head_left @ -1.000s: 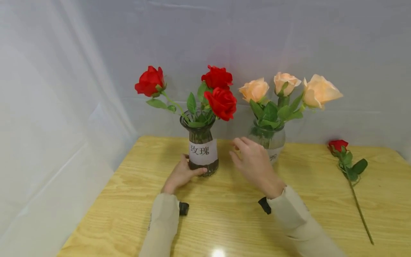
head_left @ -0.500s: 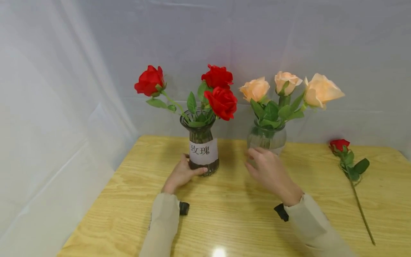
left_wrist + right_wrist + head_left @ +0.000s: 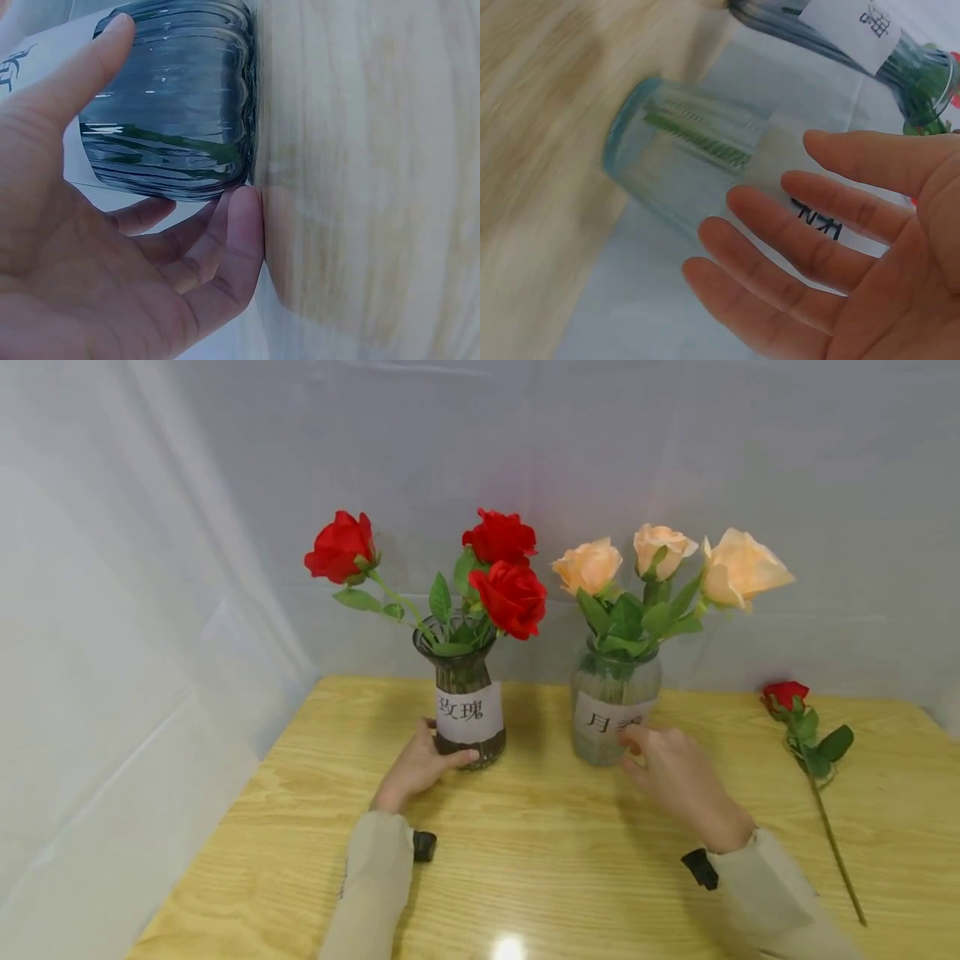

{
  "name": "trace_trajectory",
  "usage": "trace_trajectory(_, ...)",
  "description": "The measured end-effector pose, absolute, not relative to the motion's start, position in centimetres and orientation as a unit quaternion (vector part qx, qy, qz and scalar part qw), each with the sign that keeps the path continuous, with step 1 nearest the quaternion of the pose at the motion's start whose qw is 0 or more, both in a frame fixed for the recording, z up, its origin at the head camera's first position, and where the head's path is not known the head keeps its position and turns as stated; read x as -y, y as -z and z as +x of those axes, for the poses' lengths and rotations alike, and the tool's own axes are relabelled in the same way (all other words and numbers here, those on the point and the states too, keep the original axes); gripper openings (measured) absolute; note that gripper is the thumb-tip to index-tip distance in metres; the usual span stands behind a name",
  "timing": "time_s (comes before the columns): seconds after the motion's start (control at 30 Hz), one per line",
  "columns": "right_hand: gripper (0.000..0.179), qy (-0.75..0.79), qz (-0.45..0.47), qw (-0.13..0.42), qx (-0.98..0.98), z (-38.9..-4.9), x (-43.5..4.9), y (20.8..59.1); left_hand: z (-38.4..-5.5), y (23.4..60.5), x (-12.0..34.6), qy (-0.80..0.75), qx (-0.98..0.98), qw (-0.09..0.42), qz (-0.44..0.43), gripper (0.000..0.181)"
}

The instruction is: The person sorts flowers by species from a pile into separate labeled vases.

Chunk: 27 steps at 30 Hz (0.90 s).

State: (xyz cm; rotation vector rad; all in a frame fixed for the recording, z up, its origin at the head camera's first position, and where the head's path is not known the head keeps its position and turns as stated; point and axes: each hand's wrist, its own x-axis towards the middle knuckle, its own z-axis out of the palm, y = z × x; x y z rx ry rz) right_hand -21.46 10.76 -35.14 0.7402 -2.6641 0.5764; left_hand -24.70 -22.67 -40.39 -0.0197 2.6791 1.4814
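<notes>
My left hand [image 3: 422,766] holds the lower part of a dark glass vase [image 3: 459,678], thumb in front and fingers bent at its other side near the tabletop. Several red roses [image 3: 509,599] stand in that vase, which bears a white label [image 3: 480,720] with black characters. To its right is a clear glass vase [image 3: 592,745], also labelled, with peach roses [image 3: 588,565] in it. In front of this vase's right side hovers my right hand [image 3: 678,777]. The right wrist view shows its fingers [image 3: 780,232] spread and loosely bent, with nothing in them.
A single red rose [image 3: 786,695] with a long stem lies on the wooden table [image 3: 525,868] at the right. Pale sheeting [image 3: 450,435] hangs behind the table, and more of it [image 3: 112,652] is on the left side.
My right hand has moved right and toward me, from between the vases to the clear vase's right front, uncovering its label. My left hand has stayed at the dark vase.
</notes>
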Motion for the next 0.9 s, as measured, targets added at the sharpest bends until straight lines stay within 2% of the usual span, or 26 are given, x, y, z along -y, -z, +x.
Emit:
trace_trajectory(0.5, 0.025, -0.151, 0.175, 0.050, 0.972, -21.8, -15.7, 35.2, -24.4, 40.3, 22.8, -0.480, -0.876, 0.035, -0.008, 0.094)
trace_trajectory(0.9, 0.028, -0.157, 0.136, 0.017, 0.978, -22.3, -22.0, 35.8, -24.5, 40.2, 22.8, -0.483, -0.875, 0.035, -0.004, 0.096)
